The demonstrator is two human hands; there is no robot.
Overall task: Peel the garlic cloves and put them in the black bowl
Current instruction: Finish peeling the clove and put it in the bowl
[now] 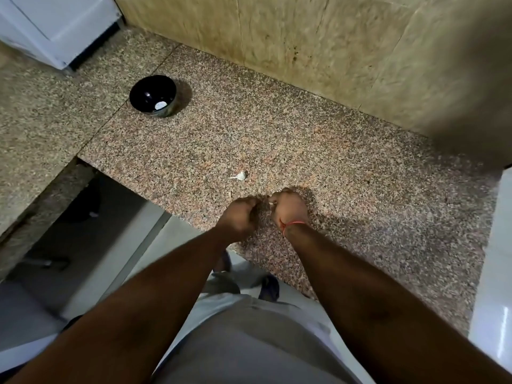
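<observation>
Garlic clove (270, 202) pinched in curled fingers of right hand (291, 207), left hand (239, 216) curled tight beside it, its contact with the clove hidden, both over granite counter (332, 162) near its front edge, 1 unpeeled clove (240, 176) just beyond, black bowl (153, 95) well apart far-left holding 1 white piece (160, 105).

no readable text, labels, brands, numbers or signs on anything in view

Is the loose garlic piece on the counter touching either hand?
Apart. The head view shows bare granite countertop between the garlic piece and both the left hand and right hand.
</observation>
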